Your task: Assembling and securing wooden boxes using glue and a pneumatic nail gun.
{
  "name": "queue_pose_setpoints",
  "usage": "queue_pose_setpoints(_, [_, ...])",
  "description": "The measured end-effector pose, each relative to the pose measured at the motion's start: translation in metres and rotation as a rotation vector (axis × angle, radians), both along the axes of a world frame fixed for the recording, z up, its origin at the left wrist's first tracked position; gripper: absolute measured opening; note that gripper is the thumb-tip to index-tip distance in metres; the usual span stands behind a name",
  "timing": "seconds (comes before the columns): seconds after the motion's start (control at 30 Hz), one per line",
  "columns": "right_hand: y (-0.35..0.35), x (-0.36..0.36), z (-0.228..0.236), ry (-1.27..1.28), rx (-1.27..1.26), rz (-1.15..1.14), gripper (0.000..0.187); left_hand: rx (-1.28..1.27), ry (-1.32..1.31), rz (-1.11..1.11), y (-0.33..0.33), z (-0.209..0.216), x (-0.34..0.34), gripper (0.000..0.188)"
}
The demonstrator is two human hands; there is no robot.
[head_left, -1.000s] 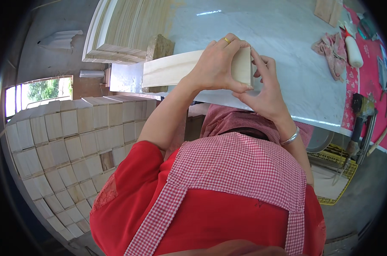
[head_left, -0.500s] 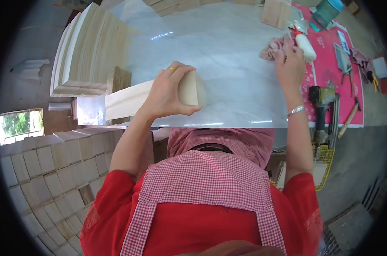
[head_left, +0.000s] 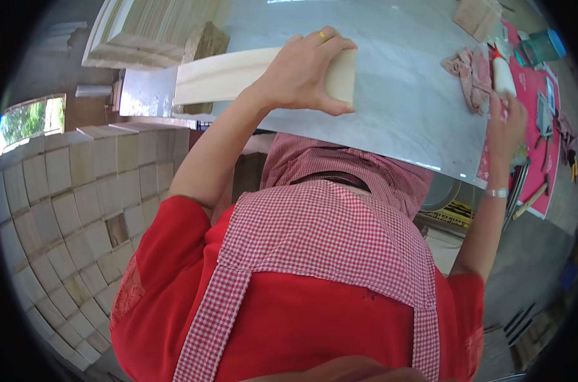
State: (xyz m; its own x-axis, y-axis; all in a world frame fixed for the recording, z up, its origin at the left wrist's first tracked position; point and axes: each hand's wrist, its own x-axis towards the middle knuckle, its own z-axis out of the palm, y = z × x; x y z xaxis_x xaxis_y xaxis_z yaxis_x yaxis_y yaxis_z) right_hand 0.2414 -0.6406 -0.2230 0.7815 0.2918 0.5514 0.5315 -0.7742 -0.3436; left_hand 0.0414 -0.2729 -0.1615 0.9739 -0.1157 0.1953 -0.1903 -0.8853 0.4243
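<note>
The left arm stretches forward and slightly rightward from a red sleeve, elbow bent, its left hand (head_left: 305, 73) arched palm-down over a long pale wooden piece (head_left: 222, 77). Thumb on the near edge, other fingers on the far edge, it grips the piece near its right end. The wood lies across a rough brown block (head_left: 207, 39) at the left of the desk (head_left: 397, 83).

The right arm reaches far to the right; the right hand (head_left: 506, 130) is over a red mat (head_left: 528, 83), just below a white bottle (head_left: 503, 77). Its fingers are blurred, so whether they hold anything cannot be told.

The left hand covers part of the wood, and a stack of boards (head_left: 155, 32) is cut off above.
</note>
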Motion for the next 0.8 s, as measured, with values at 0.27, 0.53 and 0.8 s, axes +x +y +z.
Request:
queue_pose_setpoints(0.27, [-0.125,-0.061,-0.014,0.127,-0.384,-0.222,0.065,0.021,-0.078,-0.060,0.004,-0.003,0.000,0.086])
queue_pose_setpoints(0.53, [-0.161,-0.040,-0.035,0.357,-0.359,-0.377,0.075,0.074,-0.083,-0.048,0.004,-0.012,0.002,0.087])
queue_pose_setpoints(0.8, [-0.077,-0.053,0.075,0.630,-0.713,-0.374,0.053,0.093,-0.020,-0.048,0.002,-0.005,0.002,0.079])
